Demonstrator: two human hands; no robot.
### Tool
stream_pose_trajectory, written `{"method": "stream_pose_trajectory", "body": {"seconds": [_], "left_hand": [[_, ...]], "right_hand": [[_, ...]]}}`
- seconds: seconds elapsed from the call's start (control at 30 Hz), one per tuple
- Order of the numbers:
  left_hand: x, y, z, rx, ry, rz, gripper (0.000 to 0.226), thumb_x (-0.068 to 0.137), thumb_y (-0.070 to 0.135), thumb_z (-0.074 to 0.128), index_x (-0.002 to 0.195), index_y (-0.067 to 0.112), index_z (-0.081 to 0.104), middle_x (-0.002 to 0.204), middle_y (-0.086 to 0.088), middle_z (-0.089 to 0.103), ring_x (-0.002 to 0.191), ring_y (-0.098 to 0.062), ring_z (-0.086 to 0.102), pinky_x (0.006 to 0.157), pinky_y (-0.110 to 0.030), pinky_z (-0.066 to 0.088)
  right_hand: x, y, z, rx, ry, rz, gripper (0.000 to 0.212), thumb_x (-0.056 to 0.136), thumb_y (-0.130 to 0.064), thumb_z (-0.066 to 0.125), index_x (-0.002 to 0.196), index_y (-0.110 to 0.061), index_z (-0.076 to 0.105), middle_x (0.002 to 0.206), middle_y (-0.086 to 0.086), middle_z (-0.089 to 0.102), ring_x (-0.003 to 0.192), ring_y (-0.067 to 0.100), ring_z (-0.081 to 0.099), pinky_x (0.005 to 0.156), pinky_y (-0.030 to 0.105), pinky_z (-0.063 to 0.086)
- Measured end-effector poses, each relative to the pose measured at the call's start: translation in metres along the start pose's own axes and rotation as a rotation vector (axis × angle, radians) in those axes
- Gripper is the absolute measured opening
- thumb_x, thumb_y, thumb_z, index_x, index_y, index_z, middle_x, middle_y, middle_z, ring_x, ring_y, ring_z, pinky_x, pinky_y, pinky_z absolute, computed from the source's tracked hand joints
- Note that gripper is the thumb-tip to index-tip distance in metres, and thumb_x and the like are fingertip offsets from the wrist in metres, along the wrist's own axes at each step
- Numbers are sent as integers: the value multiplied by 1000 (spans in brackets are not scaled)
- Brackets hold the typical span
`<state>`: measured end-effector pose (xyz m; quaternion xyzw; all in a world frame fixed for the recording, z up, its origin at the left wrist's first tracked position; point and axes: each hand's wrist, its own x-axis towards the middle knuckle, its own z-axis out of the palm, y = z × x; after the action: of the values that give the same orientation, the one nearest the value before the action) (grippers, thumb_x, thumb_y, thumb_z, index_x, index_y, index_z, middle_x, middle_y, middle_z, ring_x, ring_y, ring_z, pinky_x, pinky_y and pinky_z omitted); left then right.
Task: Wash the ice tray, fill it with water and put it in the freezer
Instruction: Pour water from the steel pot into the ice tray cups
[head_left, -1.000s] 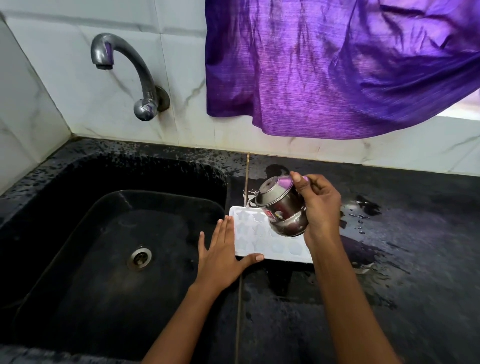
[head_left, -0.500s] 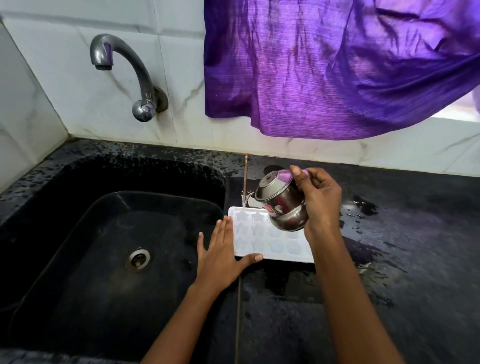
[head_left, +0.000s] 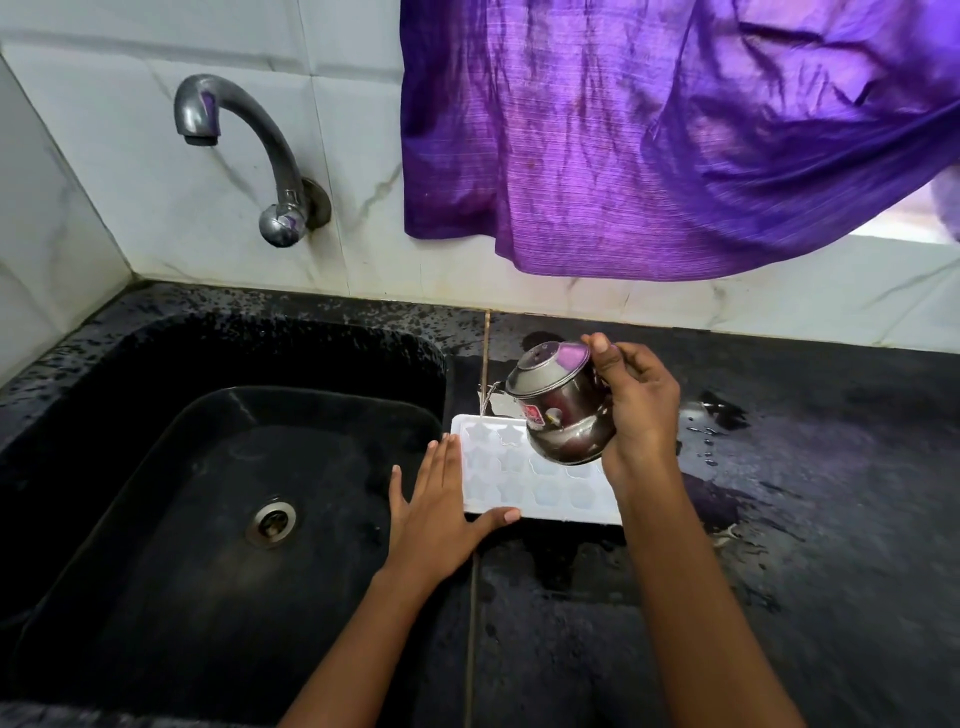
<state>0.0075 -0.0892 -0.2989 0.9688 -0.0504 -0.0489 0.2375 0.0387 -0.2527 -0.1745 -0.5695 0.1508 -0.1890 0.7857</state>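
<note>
A white ice tray (head_left: 524, 480) with star-shaped cells lies flat on the black counter just right of the sink. My right hand (head_left: 636, 410) grips a small steel pot (head_left: 563, 410) by its rim and holds it tilted to the left above the tray's far end; a thin stream of water runs from its lip onto the tray. My left hand (head_left: 441, 512) rests flat with fingers spread against the tray's left edge, its thumb along the near edge. The pot hides part of the tray's far cells.
The black sink (head_left: 218, 519) with a metal drain (head_left: 272, 522) lies to the left, under a curved tap (head_left: 244, 156) on the tiled wall. A purple cloth (head_left: 649, 135) hangs over the counter. The black counter (head_left: 805, 545) is wet with puddles.
The pot has shifted slightly toward the tray's far side while staying tilted. My left hand has stayed against the tray.
</note>
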Motion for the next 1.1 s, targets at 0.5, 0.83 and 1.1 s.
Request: {"method": "stream_pose_trajectory", "body": {"seconds": [0.5,0.83,1.1], "left_hand": [[1,1,2,32,-16,-20,110,70,83,29,149,18,-12,159,6,-8,144,-7,-12,114,-49,-10],[-1,0,5,-29,6,-24,105,75,78,38,149,22,-10,159,7,-5,144,-6,-10,114,-48,-8],[-1,1,5,-48,-4,-29,112,64,84,28,149,23,-10,159,7,-5,144,-6,-9,114,-48,-9]], "right_hand": [[5,-20,-79,2,188,-81,14,77,-24,72,68,-21,63,80,-2,70,80,14,64,68,28,54],[8,-28,-129,-96,251,-135,16,70,-30,76,71,-20,63,85,3,70,84,17,64,65,23,52],[7,-27,-139,-136,253,-170,20,74,-24,75,58,-23,63,58,-13,66,57,-1,58,55,17,49]]}}
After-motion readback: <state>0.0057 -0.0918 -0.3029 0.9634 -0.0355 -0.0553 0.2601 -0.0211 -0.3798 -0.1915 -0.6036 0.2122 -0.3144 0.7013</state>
